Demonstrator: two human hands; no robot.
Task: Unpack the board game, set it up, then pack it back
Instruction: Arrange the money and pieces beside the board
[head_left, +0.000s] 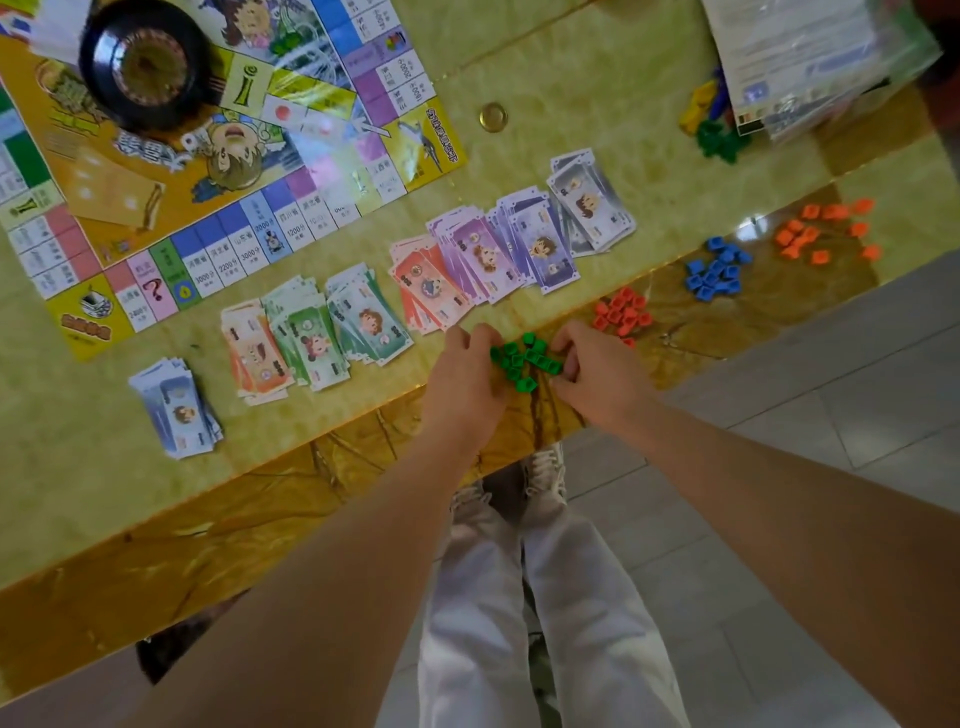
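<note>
A pile of small green plastic houses (525, 359) lies at the table's near edge. My left hand (467, 379) cups the pile from the left and my right hand (592, 371) from the right, fingers curled against the pieces. The game board (171, 171) lies open at the upper left with a black roulette wheel (148, 65) on it. Stacks of play money (467, 260) run in a row between the board and my hands, with one more stack (176, 408) at the lower left.
Red houses (621, 312), blue houses (716, 270) and orange houses (826, 231) sit in piles to the right along the table (571, 93) edge. A plastic bag (810, 57) with papers, plus yellow, blue and green pieces (714, 124), lies at the top right. A brass coin-like ring (493, 117) lies beyond the board.
</note>
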